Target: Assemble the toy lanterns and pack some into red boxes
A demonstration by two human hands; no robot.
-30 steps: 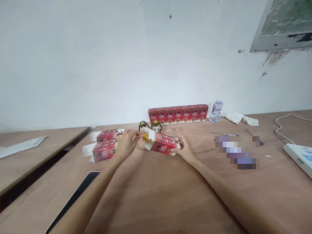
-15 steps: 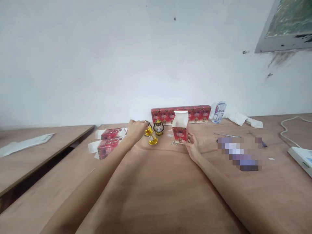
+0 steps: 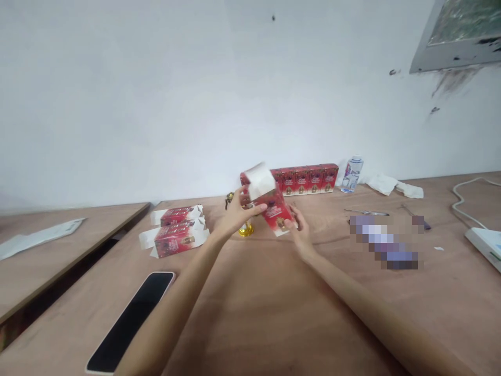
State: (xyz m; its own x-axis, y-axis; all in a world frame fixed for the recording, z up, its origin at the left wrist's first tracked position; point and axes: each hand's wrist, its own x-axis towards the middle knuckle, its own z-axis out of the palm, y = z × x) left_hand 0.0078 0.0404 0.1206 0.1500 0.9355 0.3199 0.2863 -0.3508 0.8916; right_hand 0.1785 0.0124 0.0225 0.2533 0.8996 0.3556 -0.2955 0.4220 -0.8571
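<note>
Between my two hands a red printed cardboard box (image 3: 276, 209) is tilted to the left, its white top flap (image 3: 260, 179) standing up. My right hand (image 3: 300, 230) grips the box low on its right side. On its upper left side is my left hand (image 3: 234, 213), thumb across the front and fingers at the edge. Behind the left hand, a small gold lantern (image 3: 246, 230) shows mainly its base. A dark lantern top (image 3: 230, 197) peeks out further back; the rest is hidden.
A row of closed red boxes (image 3: 309, 180) stands against the wall, beside a clear bottle (image 3: 352, 175) and white tissues (image 3: 381, 184). Two open red boxes (image 3: 176, 240) lie at left. A phone (image 3: 131, 324) lies near my left forearm. Tweezers (image 3: 368, 212) lie at right.
My left hand has come away from the lanterns and moved right onto the box. The box has tipped left. With my left arm shifted right, the phone shows.
</note>
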